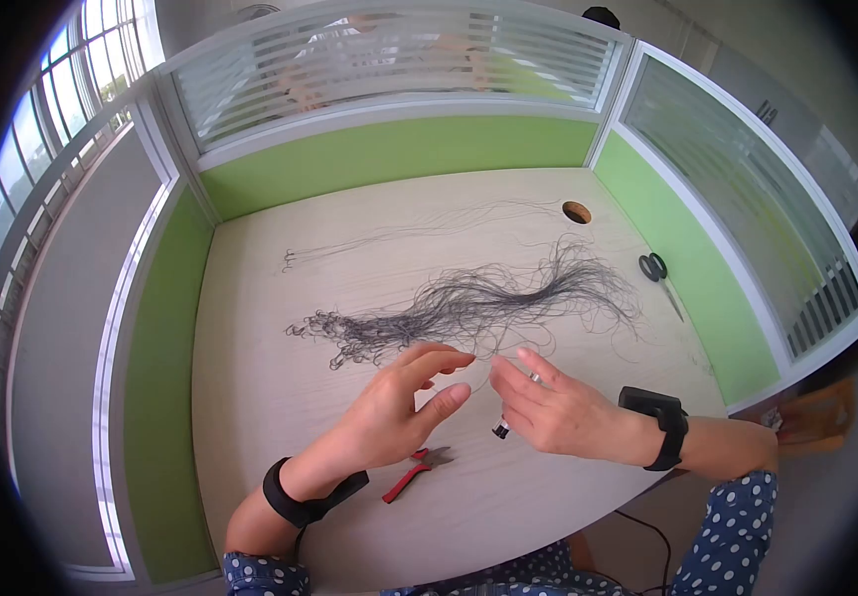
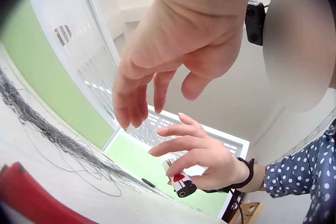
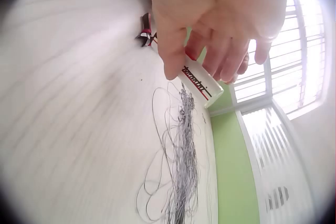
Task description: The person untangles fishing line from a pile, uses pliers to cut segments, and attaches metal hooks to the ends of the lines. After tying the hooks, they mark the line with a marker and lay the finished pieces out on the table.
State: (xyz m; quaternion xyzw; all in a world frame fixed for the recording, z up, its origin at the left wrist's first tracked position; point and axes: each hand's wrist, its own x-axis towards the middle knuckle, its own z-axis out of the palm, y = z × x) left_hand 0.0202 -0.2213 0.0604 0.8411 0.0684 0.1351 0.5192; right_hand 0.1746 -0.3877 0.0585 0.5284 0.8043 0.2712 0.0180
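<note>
My right hand (image 1: 560, 412) grips a small white tube (image 3: 198, 83) between thumb and fingers. Red and black print shows on its side, and one end is dark in the left wrist view. Facing it, my left hand (image 1: 404, 402) has its thumb and fingers apart with nothing gripped between them. A thin loose strand curves near both hands' fingertips. Just beyond the hands, a long tangled bundle of thin dark strands (image 1: 468, 306) lies across the table, curled into small loops at its left end. Red-handled pliers (image 1: 415, 477) lie beside my left wrist.
A few separate strands (image 1: 389, 235) lie farther back on the table (image 1: 250, 397). Black-handled scissors (image 1: 657, 273) rest near the right partition (image 1: 662, 268). A round hole (image 1: 576, 213) is cut at the back right. Green-and-glass partitions enclose the back and sides.
</note>
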